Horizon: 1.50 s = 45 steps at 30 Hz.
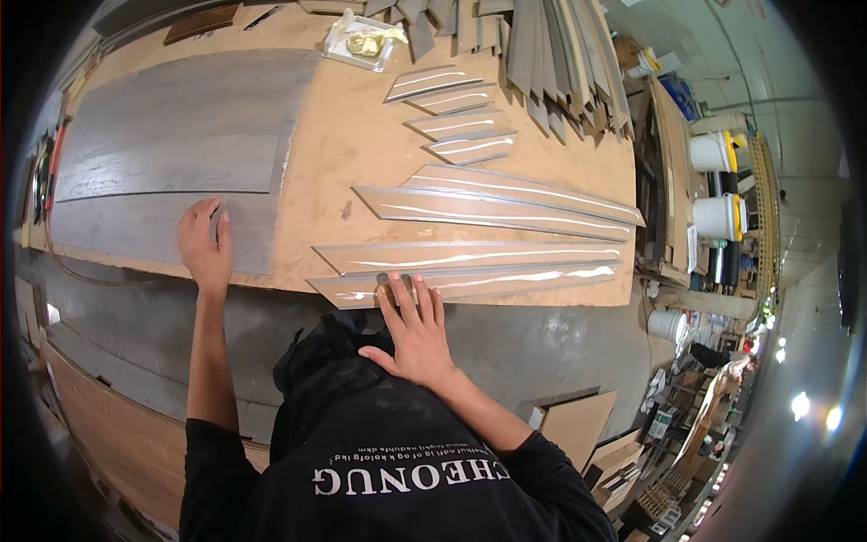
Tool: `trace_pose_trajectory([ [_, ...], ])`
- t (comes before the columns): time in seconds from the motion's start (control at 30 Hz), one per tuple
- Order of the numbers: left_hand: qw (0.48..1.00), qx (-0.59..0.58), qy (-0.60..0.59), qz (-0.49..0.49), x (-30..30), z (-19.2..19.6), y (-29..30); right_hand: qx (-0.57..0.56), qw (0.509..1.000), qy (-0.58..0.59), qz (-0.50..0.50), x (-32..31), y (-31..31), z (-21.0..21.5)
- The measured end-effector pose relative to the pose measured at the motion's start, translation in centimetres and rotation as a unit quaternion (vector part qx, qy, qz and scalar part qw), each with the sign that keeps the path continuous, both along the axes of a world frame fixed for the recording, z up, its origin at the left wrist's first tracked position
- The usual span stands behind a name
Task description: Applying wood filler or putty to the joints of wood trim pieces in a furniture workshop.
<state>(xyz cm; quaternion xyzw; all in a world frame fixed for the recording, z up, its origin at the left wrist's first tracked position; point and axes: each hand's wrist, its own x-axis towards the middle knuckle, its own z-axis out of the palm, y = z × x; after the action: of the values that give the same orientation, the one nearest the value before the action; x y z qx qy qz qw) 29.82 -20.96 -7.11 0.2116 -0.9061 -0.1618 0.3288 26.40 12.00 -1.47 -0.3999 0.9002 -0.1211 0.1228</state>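
Observation:
My left hand rests on a large grey wood-grain panel, near its front edge. Its fingers and thumb curl together around a small dark grey patch; whether that is a held piece is unclear. My right hand has its fingers stretched out, fingertips on the nearest long strip, which carries a white glue line. Just beyond lies another glued strip, then a pair of long strips with pointed ends. Farther back are several short glued pieces with slanted ends.
A tan worktable carries everything. At its back stand a white tray with a pale yellowish lump and a pile of grey strips. White buckets are off to the right. Boards lean below the table at right.

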Motion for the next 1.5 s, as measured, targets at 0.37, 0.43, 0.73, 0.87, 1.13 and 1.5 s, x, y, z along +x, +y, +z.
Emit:
trace_pose_trajectory([
  [0.37,1.000,0.017,0.006,0.017,0.3,-0.7,-0.1,-0.020,0.995,-0.026,0.097,-0.1,-3.3,-0.2],
  [0.43,1.000,0.003,0.003,0.026,0.3,-0.7,-0.1,-0.023,0.994,-0.029,0.107,-0.2,-3.8,-0.1],
  [0.73,1.000,0.007,-0.003,0.027,0.2,-0.5,0.2,0.007,0.994,-0.014,0.106,-1.8,-3.0,0.6],
  [0.87,1.000,0.011,-0.001,0.003,0.4,-1.2,-0.4,0.013,0.996,-0.006,0.090,-3.0,-0.7,0.9],
  [1.13,1.000,0.009,-0.019,-0.014,1.0,-2.6,-1.6,-0.075,0.991,0.052,-0.101,-7.1,6.8,2.2],
  [1.5,0.994,0.082,-0.024,0.067,1.2,-4.9,-3.9,0.019,0.821,0.201,-0.534,-16.8,30.5,-0.8],
])
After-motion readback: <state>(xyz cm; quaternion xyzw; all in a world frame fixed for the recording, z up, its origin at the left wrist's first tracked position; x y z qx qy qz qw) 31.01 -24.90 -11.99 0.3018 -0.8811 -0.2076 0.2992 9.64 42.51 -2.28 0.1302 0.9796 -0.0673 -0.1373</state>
